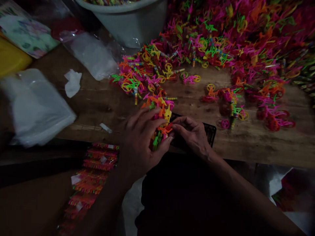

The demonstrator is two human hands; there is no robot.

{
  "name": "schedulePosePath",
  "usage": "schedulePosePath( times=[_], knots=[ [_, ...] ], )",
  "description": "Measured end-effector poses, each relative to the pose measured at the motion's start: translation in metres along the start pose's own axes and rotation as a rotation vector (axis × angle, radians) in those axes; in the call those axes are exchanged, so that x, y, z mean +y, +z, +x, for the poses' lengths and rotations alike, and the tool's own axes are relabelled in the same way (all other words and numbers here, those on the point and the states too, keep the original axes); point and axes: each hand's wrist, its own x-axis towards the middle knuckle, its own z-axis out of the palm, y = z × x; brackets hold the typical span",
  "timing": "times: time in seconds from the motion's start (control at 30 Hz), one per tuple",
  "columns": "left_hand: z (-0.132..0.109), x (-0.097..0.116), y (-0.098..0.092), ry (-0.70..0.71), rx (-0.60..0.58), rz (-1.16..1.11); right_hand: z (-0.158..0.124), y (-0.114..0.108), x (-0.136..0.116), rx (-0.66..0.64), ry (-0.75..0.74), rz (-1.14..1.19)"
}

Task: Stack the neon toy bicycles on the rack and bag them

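My left hand [144,141] curls around a bunch of small plastic toy bicycles [167,114] in orange, yellow, green and pink, close to the table's front edge. Against the right side of this bunch, the thumb and fingers of my right hand [190,132] pinch an orange-red toy bicycle [166,130]. Which part of it they grip is hard to see in the dim light. Partly hidden beneath my hands lies a black slotted plastic tray [211,131]. Loose toy bicycles with candy-filled tubes [137,82] lie just beyond my left hand.
A large heap of colourful toy bicycles [221,42] covers the back right of the wooden table [93,108]. A grey tub [130,24] stands at the back. Clear plastic bags [39,108] lie at the left. Filled packs [91,180] hang or lie below the front edge.
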Motion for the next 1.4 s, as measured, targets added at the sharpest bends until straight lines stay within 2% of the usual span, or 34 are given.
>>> schedulePosePath(
  times=[0.23,0.37,0.43,0.5,0.57,0.63,0.7,0.8,0.87,0.97,1.03,1.27,1.4],
  knots=[
    [0.002,0.001,0.004,0.017,-0.076,0.111,0.012,-0.006,-0.004,-0.096,0.133,0.013],
    [0.003,0.000,0.005,0.018,-0.123,0.142,0.019,-0.004,-0.001,-0.137,0.168,0.023],
    [0.006,-0.004,0.005,0.012,-0.135,0.149,0.019,-0.002,-0.002,-0.143,0.156,-0.045],
    [0.009,-0.008,0.005,0.023,-0.148,0.151,0.015,-0.003,-0.009,-0.095,0.025,-0.270],
    [0.012,-0.011,0.004,0.052,-0.158,0.153,0.004,-0.010,-0.025,0.010,-0.218,-0.593],
    [0.014,-0.014,0.001,0.106,-0.156,0.147,-0.011,-0.025,-0.046,0.144,-0.447,-0.862],
    [0.018,-0.018,-0.001,0.174,-0.136,0.137,-0.027,-0.049,-0.065,0.318,-0.531,-1.041],
    [0.025,-0.030,-0.001,0.243,-0.108,0.091,-0.041,-0.088,-0.083,0.595,-0.429,-1.334],
    [0.031,-0.038,0.002,0.285,-0.086,0.005,-0.041,-0.105,-0.084,0.670,-0.330,-1.500],
    [0.039,-0.045,0.008,0.337,-0.033,-0.106,-0.029,-0.116,-0.077,0.664,-0.207,-1.644],
    [0.042,-0.043,0.011,0.326,-0.027,-0.100,-0.019,-0.118,-0.073,0.658,-0.158,-1.692],
    [0.048,-0.030,0.015,0.272,-0.028,-0.025,-0.008,-0.142,-0.084,0.697,-0.194,-1.628],
    [0.052,-0.028,0.014,0.252,-0.043,-0.040,-0.014,-0.149,-0.085,0.628,-0.218,-1.499]
  ],
)
